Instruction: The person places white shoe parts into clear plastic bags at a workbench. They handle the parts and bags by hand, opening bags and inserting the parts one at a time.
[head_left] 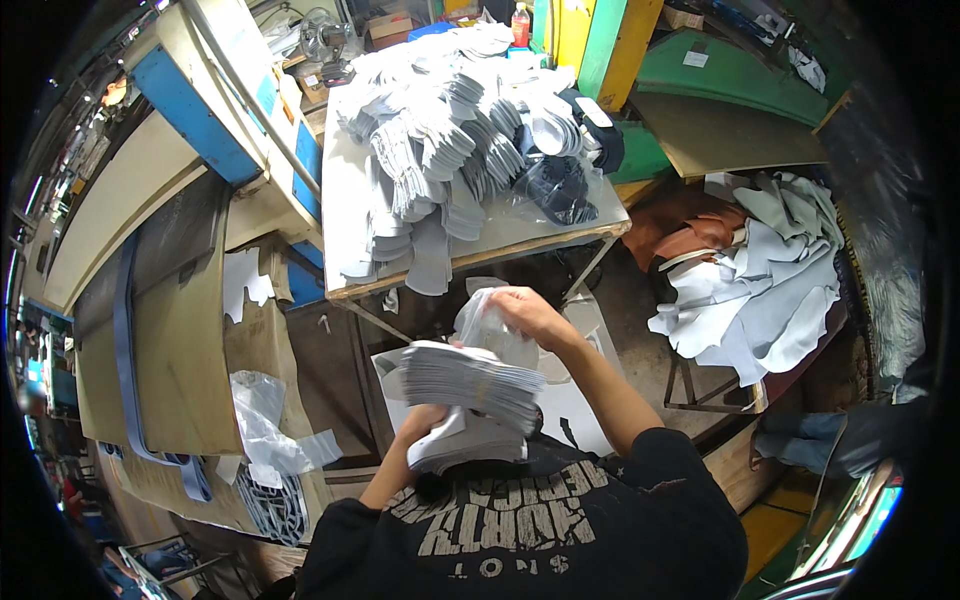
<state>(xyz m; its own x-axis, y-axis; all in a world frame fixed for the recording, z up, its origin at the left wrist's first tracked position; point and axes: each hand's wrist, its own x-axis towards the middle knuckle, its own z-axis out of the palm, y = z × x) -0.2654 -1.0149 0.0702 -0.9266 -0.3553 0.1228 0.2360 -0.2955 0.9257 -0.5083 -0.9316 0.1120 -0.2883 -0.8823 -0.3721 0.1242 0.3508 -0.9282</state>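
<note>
My left hand [424, 420] grips a thick stack of white sole-shaped cut pieces [468, 382] from the left, close to my chest. More white pieces [465, 442] of the same sort lie under that stack, against my shirt. Above the stack, my right hand [527, 314] is closed on a clear plastic bag [497, 335], which hangs crumpled from the fingers behind the pieces. Part of the left hand's fingers is hidden by the stack.
Ahead stands a table [350, 270] heaped with bundles of white sole pieces [430, 140] and dark pieces in plastic [560, 185]. White and brown sheet scraps [750, 290] are piled at the right. On the left is a large machine [165, 330] with a plastic bag [262, 420] beside it.
</note>
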